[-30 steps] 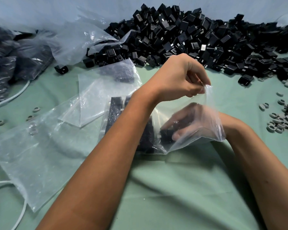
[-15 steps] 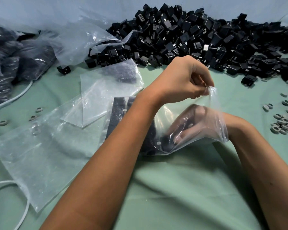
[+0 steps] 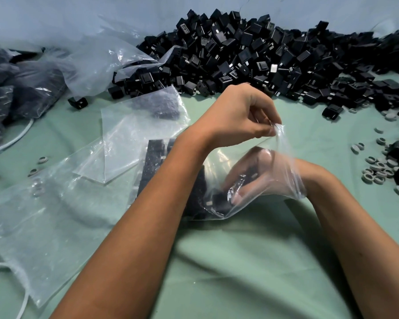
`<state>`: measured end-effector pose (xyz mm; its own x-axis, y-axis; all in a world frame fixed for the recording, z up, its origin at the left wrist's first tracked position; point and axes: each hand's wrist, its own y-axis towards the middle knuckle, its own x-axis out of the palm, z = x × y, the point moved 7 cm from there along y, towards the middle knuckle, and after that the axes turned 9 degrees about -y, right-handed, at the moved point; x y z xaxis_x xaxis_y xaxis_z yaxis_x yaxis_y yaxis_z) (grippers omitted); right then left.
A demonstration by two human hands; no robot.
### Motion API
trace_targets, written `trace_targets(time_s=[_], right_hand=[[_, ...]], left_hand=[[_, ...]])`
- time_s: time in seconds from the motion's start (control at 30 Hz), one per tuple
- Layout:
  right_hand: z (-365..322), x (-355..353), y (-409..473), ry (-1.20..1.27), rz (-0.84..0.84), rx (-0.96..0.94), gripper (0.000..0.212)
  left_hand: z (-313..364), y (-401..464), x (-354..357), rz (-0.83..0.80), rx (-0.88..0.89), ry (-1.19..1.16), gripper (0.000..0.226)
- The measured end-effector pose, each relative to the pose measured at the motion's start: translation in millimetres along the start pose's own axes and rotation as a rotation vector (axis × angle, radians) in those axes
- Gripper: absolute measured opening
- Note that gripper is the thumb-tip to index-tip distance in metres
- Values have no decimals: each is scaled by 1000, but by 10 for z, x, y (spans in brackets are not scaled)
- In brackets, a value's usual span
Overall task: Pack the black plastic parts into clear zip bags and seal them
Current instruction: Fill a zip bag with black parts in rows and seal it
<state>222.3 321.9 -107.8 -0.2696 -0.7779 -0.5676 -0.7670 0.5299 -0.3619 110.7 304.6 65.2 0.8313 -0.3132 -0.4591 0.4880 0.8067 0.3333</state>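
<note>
Zip bag (image 3: 219,162) mouth edge between left fingers (image 3: 268,128)

A single head-worn view looks forward and steeply down from close above the green cloth-covered table (image 3: 240,261). Both forearms enter from the near edge and fill the lower frame; the left hand (image 3: 237,116) and right hand (image 3: 251,178) sit near the centre. The far edge, with the pile of black parts (image 3: 251,56), runs along the top. Wide-angle bending curves the sides.
</note>
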Motion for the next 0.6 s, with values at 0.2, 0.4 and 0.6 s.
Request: trace_targets(time_s=[0.2, 0.4, 0.6], right_hand=[[-597, -38, -320, 117, 96, 12, 36], [-421, -750, -885, 321, 715, 165, 1], [-530, -1500, -263, -489, 1021, 379, 32]], left_hand=[[-3, 0, 14, -8, 6, -4, 16], [-182, -26, -35, -29, -92, 14, 12], [-373, -107, 26, -143, -221, 91, 13]])
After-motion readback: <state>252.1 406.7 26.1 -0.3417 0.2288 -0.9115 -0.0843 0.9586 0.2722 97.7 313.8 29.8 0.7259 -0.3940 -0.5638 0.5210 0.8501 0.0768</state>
